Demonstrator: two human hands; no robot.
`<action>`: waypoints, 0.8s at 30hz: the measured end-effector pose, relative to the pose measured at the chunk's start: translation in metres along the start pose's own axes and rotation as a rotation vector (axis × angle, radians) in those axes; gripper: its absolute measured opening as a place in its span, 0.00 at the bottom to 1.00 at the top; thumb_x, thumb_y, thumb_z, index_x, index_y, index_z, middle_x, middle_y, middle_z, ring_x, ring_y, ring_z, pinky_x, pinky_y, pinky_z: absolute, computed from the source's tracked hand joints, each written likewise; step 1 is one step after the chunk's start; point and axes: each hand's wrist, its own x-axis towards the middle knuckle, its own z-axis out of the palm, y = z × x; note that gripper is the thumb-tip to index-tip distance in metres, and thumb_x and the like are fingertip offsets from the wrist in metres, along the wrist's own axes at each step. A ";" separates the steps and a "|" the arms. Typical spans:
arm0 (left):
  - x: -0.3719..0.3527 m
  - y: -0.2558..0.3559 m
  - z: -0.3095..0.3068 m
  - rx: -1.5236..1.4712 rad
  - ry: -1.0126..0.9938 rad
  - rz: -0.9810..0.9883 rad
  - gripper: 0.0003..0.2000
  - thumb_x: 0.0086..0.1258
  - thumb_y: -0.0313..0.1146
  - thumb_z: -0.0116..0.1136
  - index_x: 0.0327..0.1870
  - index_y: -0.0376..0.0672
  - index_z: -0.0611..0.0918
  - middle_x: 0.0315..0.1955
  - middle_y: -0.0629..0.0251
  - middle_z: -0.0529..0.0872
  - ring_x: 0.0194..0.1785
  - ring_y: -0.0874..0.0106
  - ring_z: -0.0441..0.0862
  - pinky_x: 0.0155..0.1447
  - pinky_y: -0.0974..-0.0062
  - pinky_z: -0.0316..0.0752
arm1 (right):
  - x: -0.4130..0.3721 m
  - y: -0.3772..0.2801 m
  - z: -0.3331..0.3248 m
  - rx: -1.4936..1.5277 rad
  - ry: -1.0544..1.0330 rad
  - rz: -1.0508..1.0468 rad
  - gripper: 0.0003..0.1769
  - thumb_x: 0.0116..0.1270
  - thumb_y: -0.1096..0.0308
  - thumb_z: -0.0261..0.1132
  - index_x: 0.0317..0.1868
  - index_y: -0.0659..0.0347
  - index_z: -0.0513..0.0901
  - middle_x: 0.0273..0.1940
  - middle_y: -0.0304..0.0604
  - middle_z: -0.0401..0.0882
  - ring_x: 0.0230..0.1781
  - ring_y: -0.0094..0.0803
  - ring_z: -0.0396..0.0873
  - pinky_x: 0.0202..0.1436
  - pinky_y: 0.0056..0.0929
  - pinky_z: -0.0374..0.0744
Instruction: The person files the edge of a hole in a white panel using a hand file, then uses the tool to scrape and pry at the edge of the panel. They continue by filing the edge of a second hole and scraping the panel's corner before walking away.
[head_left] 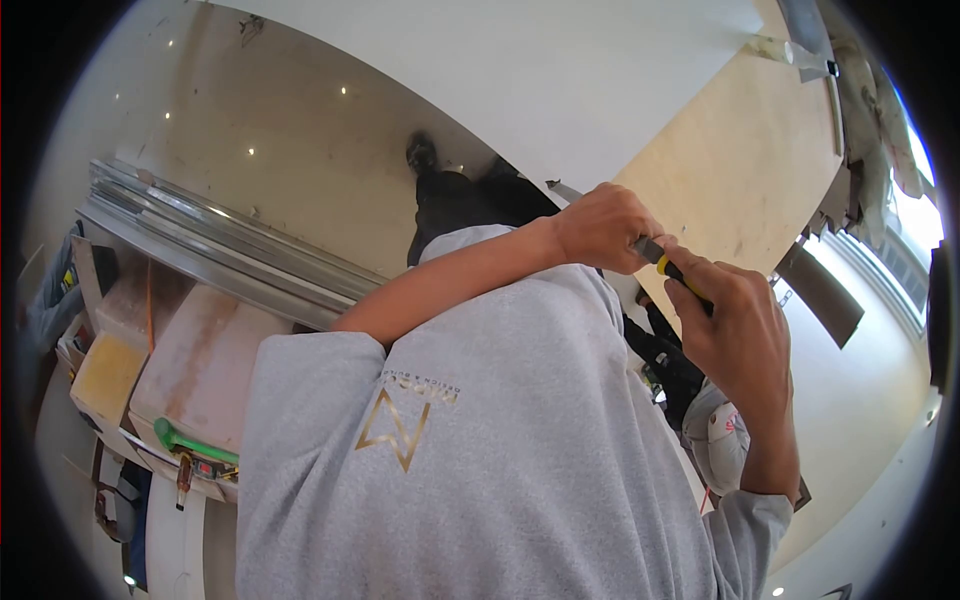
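My right hand is wrapped round the black and yellow handle of a tool, which looks like a utility knife. The tool's grey front end points at my left hand and meets it. The fingers of my left hand are closed, and what lies inside them is hidden. A thin grey pointed piece shows just beyond the left knuckles. Both hands are in front of my grey shirt, close to the edge of a large white panel and a pale wooden board.
Long metal profiles lie on the floor at the left. Below them are stained boxes and a green-handled tool. Another person is beyond my right arm. A dark brown board is at the right.
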 end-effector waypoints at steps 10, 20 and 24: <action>0.006 -0.005 -0.005 -0.027 -0.030 -0.026 0.10 0.69 0.32 0.66 0.25 0.44 0.85 0.21 0.55 0.83 0.27 0.49 0.80 0.32 0.56 0.73 | 0.010 -0.002 -0.004 -0.049 -0.019 0.018 0.16 0.70 0.71 0.74 0.58 0.59 0.95 0.27 0.53 0.85 0.25 0.50 0.84 0.33 0.48 0.79; 0.003 -0.005 0.007 0.085 0.186 0.055 0.12 0.72 0.30 0.66 0.24 0.45 0.83 0.18 0.59 0.80 0.23 0.55 0.79 0.29 0.59 0.70 | 0.007 -0.007 0.003 -0.163 0.013 -0.072 0.16 0.71 0.70 0.73 0.58 0.55 0.94 0.29 0.50 0.84 0.26 0.51 0.85 0.33 0.49 0.81; 0.002 0.002 -0.004 -0.020 0.107 0.027 0.10 0.68 0.27 0.64 0.23 0.45 0.82 0.17 0.61 0.78 0.23 0.55 0.77 0.29 0.60 0.68 | 0.004 -0.013 -0.002 -0.155 0.011 -0.045 0.16 0.72 0.70 0.73 0.58 0.57 0.94 0.28 0.51 0.85 0.26 0.50 0.85 0.33 0.49 0.81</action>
